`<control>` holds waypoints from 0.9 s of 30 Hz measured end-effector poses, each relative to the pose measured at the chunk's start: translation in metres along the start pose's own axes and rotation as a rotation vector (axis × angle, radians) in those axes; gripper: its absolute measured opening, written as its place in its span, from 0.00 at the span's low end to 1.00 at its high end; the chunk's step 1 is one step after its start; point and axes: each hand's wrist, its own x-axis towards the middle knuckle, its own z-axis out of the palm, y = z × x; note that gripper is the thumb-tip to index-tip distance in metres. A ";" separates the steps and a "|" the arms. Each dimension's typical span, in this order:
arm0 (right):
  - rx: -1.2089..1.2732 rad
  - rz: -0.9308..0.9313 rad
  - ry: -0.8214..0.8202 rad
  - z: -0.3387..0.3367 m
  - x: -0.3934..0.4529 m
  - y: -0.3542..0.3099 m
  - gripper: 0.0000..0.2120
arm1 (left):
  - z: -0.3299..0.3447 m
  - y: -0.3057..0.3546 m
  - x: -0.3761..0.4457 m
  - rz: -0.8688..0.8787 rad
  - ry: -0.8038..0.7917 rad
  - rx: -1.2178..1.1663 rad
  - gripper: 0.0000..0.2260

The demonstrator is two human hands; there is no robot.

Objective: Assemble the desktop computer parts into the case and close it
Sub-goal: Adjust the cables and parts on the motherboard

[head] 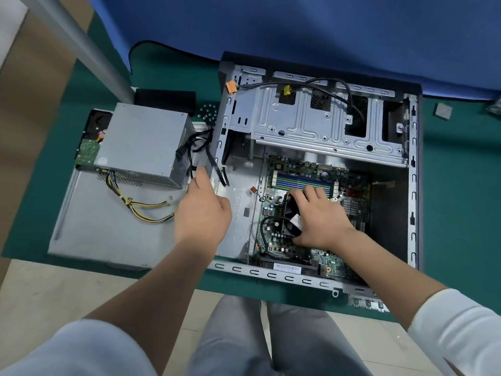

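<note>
Left hand (202,213) hovers, loosely curled, forefinger extended — holding nothing. Right hand (318,221) palm-down, fingers spread and bent — both forearms reach forward.

**Metal, plastic and cloth under my hands**

The case (320,123) is bare grey stamped metal, dull with a faint sheen; its side panel (103,226) is the same flat matt sheet. The power supply (141,142) is brushed-looking grey metal, its cables (141,207) in smooth coloured plastic. The board (298,175) is glossy green. The mat (168,74) looks like matt green cloth, the fan (290,221) black plastic
</note>
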 end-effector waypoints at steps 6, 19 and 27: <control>0.022 -0.051 0.002 0.002 -0.004 0.009 0.59 | -0.001 0.001 -0.001 -0.006 -0.009 -0.001 0.24; -0.025 -0.046 0.073 -0.008 -0.004 0.010 0.51 | 0.000 0.000 0.000 -0.004 0.000 0.001 0.23; 0.025 -0.023 0.018 -0.010 0.007 0.007 0.53 | -0.001 0.001 0.000 0.016 0.013 0.024 0.24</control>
